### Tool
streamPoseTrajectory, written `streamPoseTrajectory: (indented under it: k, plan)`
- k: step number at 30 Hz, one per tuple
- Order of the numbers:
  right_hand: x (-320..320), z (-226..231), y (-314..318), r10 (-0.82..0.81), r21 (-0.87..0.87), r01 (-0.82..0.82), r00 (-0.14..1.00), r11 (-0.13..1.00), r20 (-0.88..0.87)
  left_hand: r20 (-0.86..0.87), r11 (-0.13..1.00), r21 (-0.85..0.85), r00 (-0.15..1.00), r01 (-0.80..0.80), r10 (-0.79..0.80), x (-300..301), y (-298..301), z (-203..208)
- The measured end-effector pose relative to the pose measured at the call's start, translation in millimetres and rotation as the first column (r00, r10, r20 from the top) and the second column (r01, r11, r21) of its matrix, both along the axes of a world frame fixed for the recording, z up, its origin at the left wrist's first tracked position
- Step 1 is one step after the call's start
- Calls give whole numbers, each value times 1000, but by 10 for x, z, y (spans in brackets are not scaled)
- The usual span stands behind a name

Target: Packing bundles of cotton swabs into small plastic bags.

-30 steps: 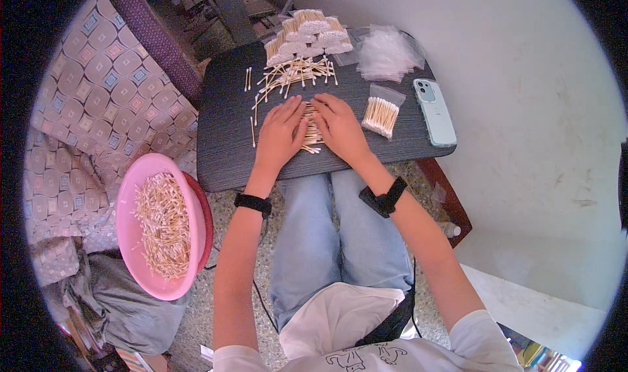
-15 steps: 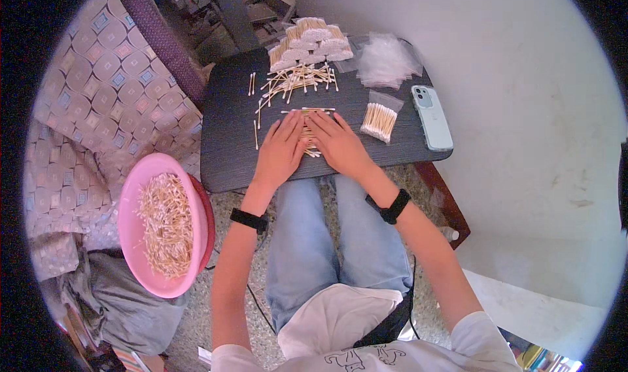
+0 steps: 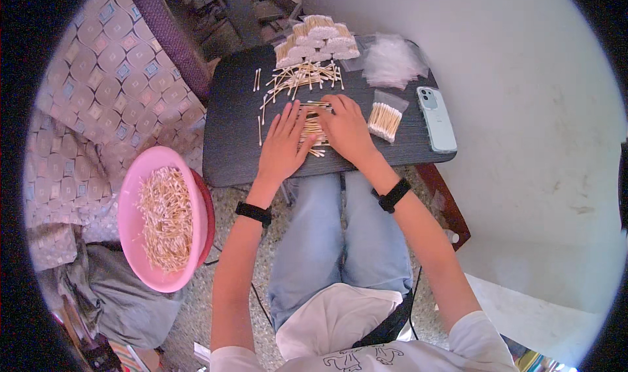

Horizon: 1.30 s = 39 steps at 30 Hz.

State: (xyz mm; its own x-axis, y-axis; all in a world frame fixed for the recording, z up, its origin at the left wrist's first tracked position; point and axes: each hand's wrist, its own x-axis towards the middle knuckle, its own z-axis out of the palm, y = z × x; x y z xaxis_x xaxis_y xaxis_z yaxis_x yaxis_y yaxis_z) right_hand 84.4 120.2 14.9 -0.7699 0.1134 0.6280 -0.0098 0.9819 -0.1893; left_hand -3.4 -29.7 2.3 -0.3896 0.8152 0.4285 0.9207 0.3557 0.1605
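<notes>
A loose layer of cotton swabs (image 3: 312, 128) lies crosswise on the dark table between my two hands. Stretched out along its left ends, my left hand (image 3: 281, 141) rests with straight fingers, the thumb angled in toward the swabs. On the other side my right hand (image 3: 350, 131) has bent fingers, their tips at the far right part of the layer; no swab shows clearly gripped in it. Beyond the hands is a heap of loose swabs (image 3: 307, 75). To the right of my right hand lies a clear bag filled with swabs (image 3: 384, 118).
Filled swab bags (image 3: 317, 41) are stacked at the back of the dark table (image 3: 229, 146), beside a pile of clear bags (image 3: 392, 61). A phone (image 3: 436, 120) lies at the right edge. A pink basin (image 3: 131, 231) of swabs stands at the left. A wall (image 3: 523, 130) rises on the right.
My hands have drawn apart, uncovering more of the swab layer. The right hand has gone from flat to bent fingers and shifted toward the layer's far right part. The left stays flat.
</notes>
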Motion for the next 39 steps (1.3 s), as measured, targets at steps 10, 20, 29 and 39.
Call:
streamPoseTrajectory:
  k: [10,20,29,39]
  plan:
    - [39,-41,-117,-53,-171,80,987,982,152,188,995,88,980,44,-60,-4,-17,5]
    - [16,-95,24,12,-285,-16,1000,959,-13,144,982,186,990,-39,12,-16,-19,-10]
    - [-59,-171,127,52,-448,-97,992,889,-111,187,981,189,982,-50,14,7,-25,-18]
    - [-76,-189,126,57,-453,-114,989,884,-137,129,983,179,992,-36,13,-5,-26,-12]
